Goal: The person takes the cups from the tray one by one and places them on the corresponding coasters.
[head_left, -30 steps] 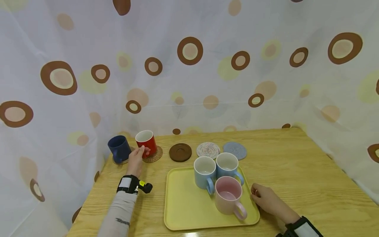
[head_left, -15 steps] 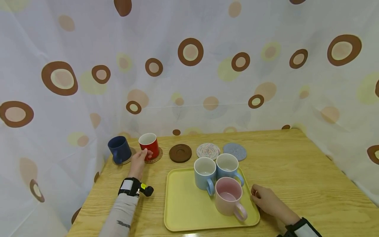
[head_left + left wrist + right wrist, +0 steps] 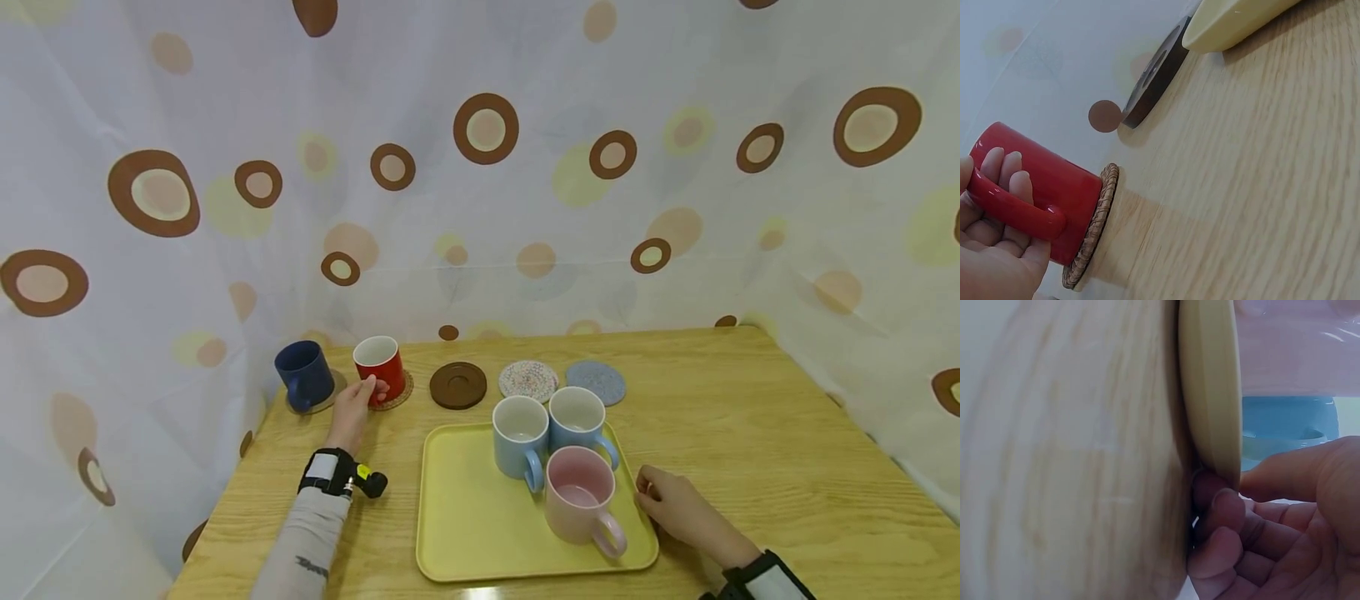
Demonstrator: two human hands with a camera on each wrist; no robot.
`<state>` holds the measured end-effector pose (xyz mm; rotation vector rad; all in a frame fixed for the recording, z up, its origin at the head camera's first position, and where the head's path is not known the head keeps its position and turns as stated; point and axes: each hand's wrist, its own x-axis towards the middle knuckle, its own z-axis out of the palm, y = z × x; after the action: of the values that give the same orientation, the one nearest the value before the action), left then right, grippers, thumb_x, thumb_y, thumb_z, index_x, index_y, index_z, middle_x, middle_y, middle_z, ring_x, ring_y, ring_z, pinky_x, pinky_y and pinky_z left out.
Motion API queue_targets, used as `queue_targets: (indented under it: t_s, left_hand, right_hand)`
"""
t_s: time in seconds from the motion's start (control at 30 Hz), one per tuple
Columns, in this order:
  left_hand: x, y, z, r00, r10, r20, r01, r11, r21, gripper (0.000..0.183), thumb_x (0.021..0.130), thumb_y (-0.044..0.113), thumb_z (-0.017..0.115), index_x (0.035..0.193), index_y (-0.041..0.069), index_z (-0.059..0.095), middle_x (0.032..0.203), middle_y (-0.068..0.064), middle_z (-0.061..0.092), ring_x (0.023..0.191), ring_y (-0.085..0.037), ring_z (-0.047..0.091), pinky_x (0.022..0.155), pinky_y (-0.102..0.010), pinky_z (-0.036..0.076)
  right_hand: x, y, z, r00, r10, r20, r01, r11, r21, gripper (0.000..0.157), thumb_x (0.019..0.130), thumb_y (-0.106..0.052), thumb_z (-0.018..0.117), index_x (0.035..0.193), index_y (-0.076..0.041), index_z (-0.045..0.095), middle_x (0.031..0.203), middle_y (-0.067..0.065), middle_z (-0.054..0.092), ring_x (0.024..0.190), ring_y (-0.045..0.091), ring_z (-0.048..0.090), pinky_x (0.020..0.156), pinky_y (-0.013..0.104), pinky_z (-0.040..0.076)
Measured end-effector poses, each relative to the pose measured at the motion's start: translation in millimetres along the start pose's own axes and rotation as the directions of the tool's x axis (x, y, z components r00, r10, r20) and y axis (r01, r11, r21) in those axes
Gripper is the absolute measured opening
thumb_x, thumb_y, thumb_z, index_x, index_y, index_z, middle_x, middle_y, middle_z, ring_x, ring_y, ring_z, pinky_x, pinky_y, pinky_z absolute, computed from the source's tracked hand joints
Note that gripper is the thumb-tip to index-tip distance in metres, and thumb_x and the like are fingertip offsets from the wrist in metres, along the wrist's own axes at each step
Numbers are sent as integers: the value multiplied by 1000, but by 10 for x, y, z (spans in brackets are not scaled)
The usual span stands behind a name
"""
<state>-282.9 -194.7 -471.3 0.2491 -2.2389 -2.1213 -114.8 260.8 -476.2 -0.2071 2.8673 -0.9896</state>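
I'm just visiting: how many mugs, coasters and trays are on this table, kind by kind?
Mugs: 5 (navy mug, red mug, left light blue mug, right light blue mug, pink mug)
Coasters: 5 (tan coaster, woven coaster, dark brown coaster, speckled coaster, grey-blue coaster)
Trays: 1 (yellow tray)
Total: 11

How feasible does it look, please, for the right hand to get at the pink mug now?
Probably yes: only the rim of the yellow tray lies between the right hand and the pink mug, though the grip on that rim would likely need loosening first.
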Motion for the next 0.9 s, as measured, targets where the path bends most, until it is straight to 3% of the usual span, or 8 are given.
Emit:
queue_targets:
  t_s: [0.13, 0.3, 0.4, 0.57, 0.7, 0.9]
  left_hand:
    - [-7, 37, -36, 1000, -3, 10, 2, 1000, 22, 44, 105, 31, 43, 122, -6, 59, 121, -19, 60, 110, -27, 54, 110, -41, 37]
    - [-45, 34, -107, 1000, -15, -27, 17, 997, 74, 46, 104, 31, 46, 130, -5, 54, 132, -22, 52, 119, -29, 47, 111, -46, 36]
    - [-146, 79, -142, 997, -7, -76, 15, 994, 104, 47, 103, 30, 47, 135, -5, 47, 136, -22, 47, 123, -30, 44, 109, -47, 36]
    - [-367, 188, -141, 985, 74, -156, -47, 985, 169, 46, 102, 28, 50, 135, -3, 46, 135, -21, 48, 123, -31, 44, 102, -42, 38]
    - [-554, 267, -60, 991, 110, -74, -95, 979, 178, 44, 102, 30, 52, 134, 0, 48, 135, -18, 50, 123, -29, 45, 105, -43, 38]
    - [-824, 303, 198, 989, 135, 63, -144, 973, 182, 39, 100, 31, 55, 130, 6, 55, 133, -15, 57, 121, -26, 53, 104, -42, 42]
  right_hand:
    - [16, 2, 8, 1000, 3, -5, -3, 1000, -9, 8, 91, -6, 59, 87, -8, 53, 62, -2, 50, 52, 8, 44, 49, 20, 35]
    - [14, -11, 12, 1000, 8, 2, -8, 1000, -8, 8, 91, -5, 59, 87, -8, 53, 61, -2, 50, 52, 8, 45, 49, 20, 35]
    - [6, -15, 9, 1000, 2, 6, -2, 1000, -1, 8, 91, -5, 59, 87, -7, 53, 61, -2, 50, 52, 8, 45, 49, 20, 35]
    - [3, -18, 1, 1000, 4, 17, -4, 1000, 8, 8, 92, -5, 58, 87, -7, 52, 62, -2, 50, 53, 9, 45, 49, 20, 35]
    - [8, -20, -3, 999, 25, 22, -25, 1000, 1, 7, 92, -5, 58, 88, -7, 52, 63, -1, 51, 54, 10, 46, 49, 20, 35]
    - [13, -7, -5, 999, 28, 20, -28, 1000, -10, 7, 92, -6, 58, 88, -7, 53, 63, -1, 50, 54, 11, 46, 49, 20, 35]
